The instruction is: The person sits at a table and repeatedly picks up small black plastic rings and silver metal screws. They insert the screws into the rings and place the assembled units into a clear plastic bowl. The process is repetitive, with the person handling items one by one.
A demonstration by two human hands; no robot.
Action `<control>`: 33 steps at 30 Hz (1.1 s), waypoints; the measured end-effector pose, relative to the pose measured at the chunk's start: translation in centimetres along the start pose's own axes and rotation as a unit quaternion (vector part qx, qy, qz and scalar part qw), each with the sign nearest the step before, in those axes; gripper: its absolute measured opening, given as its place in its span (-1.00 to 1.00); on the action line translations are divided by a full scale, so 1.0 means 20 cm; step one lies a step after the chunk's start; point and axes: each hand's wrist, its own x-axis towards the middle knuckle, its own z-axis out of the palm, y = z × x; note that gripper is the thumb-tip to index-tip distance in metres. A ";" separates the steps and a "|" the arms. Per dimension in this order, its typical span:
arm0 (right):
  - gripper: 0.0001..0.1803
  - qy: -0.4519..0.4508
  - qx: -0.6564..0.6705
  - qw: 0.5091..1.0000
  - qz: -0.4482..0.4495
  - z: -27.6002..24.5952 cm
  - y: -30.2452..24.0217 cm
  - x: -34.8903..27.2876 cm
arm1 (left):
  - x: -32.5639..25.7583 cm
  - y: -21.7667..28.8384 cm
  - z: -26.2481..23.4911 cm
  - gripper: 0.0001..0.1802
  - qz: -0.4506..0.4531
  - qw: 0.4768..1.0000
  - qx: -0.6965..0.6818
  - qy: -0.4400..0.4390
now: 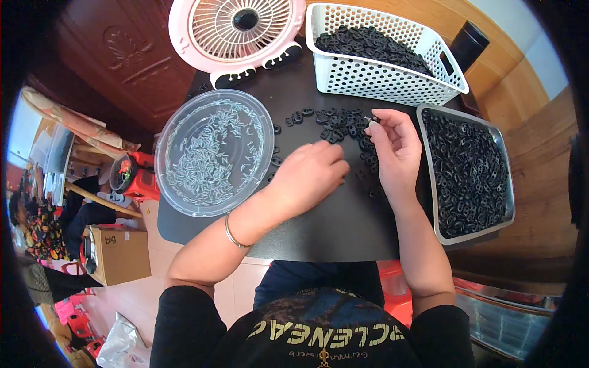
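My right hand [397, 146] is raised above the dark table, its thumb and index finger pinching a small black piece [375, 120] with a bit of silvery metal showing beside it. Lower and to the left, my left hand [311, 175] hangs palm down with curled fingers; whatever they hold, if anything, is hidden. Loose black oval pieces with holes, like cord locks [334, 126], lie in a heap just beyond both hands. Left of my left hand stands a round clear plastic tray [265, 132] scattered with thin silvery pieces [205, 165], too small to tell whether springs or pins.
A grey rectangular tray [434, 184] full of black pieces stands on the right. Behind it are a white perforated basket [368, 84], also heaped with black pieces, and a dark cylinder [469, 43]. A pink fan [184, 37] stands at the far left; a cardboard box [126, 254] is on the floor.
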 end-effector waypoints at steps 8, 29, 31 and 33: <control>-0.81 0.004 -0.003 1.000 0.013 0.02 -0.01 -0.01 | 0.02 0.05 0.07 -0.69 0.097 0.995 0.025 0.023; -0.83 -0.013 -0.018 1.000 0.013 0.02 -0.01 0.00 | -0.04 -0.03 -0.15 -0.74 -0.051 0.997 -0.049 -0.014; -0.83 -0.015 -0.023 0.999 0.017 0.02 -0.02 -0.01 | -0.03 -0.03 -0.10 -0.74 -0.012 0.999 -0.045 -0.008; -0.83 -0.021 -0.018 0.999 0.016 0.02 -0.01 -0.01 | -0.03 -0.04 -0.10 -0.76 -0.002 0.999 -0.043 -0.002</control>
